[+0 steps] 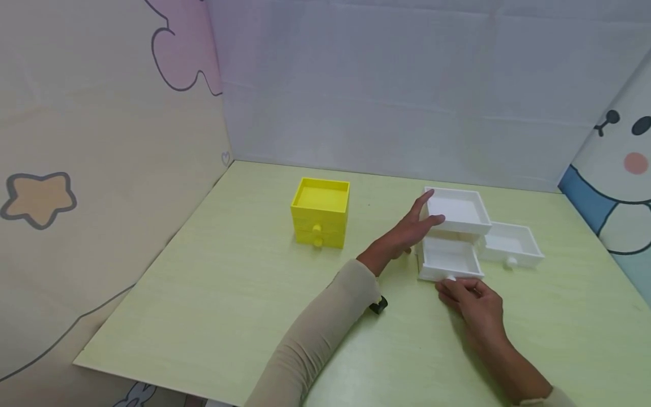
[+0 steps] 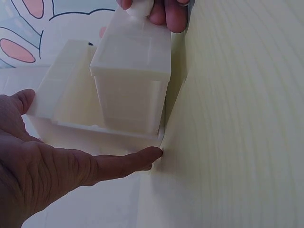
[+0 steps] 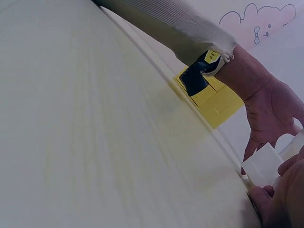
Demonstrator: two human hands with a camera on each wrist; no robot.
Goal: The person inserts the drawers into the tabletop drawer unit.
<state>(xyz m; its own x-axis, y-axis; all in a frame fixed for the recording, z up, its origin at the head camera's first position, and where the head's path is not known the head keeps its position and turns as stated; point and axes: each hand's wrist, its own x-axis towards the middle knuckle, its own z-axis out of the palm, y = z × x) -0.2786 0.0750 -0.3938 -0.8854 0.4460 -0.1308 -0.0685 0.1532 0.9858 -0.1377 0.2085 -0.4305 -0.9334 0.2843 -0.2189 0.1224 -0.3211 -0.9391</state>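
Note:
A small white drawer cabinet point(image 1: 478, 229) stands right of the middle of the table. Its lower drawer point(image 2: 130, 52) sticks well out of the front, and the slot above holds no drawer. My left hand point(image 1: 407, 232) rests against the cabinet's left side with fingers spread and nearly straight, the thumb at the top front edge. With thumb and fingers, my right hand point(image 1: 478, 311) pinches the round white knob point(image 2: 140, 7) of the lower drawer. A second white drawer point(image 1: 526, 260) lies on the table just right of the cabinet, its knob facing me.
A yellow drawer cabinet point(image 1: 320, 198) with two knobs stands left of the white one, its drawers pushed in. The pale green table point(image 1: 203, 311) ends at a white back wall point(image 1: 407, 85). Printed cloth hangs at both sides. A black device point(image 3: 194, 80) sits on my left wrist.

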